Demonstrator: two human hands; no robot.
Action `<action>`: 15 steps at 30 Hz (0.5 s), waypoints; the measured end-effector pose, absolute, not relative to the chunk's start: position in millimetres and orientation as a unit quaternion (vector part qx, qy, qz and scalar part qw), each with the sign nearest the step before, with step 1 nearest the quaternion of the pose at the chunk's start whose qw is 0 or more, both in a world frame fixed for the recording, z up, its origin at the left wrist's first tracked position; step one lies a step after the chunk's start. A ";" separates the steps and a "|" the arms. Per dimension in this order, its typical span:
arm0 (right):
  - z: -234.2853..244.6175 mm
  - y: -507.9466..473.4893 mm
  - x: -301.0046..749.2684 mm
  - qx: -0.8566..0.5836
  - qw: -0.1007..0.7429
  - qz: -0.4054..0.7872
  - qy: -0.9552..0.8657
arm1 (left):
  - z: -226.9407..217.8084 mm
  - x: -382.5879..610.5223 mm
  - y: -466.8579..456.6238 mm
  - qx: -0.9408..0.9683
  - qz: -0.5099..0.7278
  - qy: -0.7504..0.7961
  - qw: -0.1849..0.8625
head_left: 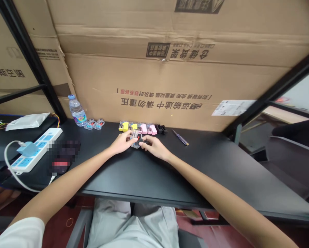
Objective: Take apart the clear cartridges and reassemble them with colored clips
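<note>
Clear plastic casing (135, 142), light, stiff, likely slippery, grips best by its sides, where we clamp it between left hand (122, 143) and right hand (154, 147) fingers.

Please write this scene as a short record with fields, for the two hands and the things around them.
Left hand: holds the clear plastic part from its left side
Right hand: pinches the same part from its right side, near a red and black area
Beside the hands: a row of small yellow, pink and black pieces
Desk surface: black desk
Also on the desk: screwdriver, water bottle, power strip
Behind the desk: cardboard boxes
</note>
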State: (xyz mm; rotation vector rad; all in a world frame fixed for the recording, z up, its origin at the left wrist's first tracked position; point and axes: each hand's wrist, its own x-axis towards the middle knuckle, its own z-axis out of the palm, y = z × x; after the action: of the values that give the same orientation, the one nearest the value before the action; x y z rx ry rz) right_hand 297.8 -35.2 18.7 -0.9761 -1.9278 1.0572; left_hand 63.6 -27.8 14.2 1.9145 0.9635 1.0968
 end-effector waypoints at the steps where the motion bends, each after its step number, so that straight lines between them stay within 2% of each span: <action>1: 19.0 -35.5 298.5 -0.378 0.354 0.413 -0.749 | 13.3 64.1 -30.3 0.739 0.424 0.380 0.360; 12: 26.0 -50.3 302.6 -0.356 0.360 0.349 -0.789 | 27.9 64.2 -57.9 0.770 0.370 0.404 0.328; 15: 29.0 -53.6 303.6 -0.361 0.363 0.331 -0.793 | 29.4 63.4 -61.1 0.786 0.366 0.407 0.289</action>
State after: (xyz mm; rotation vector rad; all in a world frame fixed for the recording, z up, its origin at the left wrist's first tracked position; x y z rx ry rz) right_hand 303.6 -53.6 29.0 -0.9291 -2.0411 0.8534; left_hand 63.4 -61.1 29.4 2.0970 1.0856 0.9763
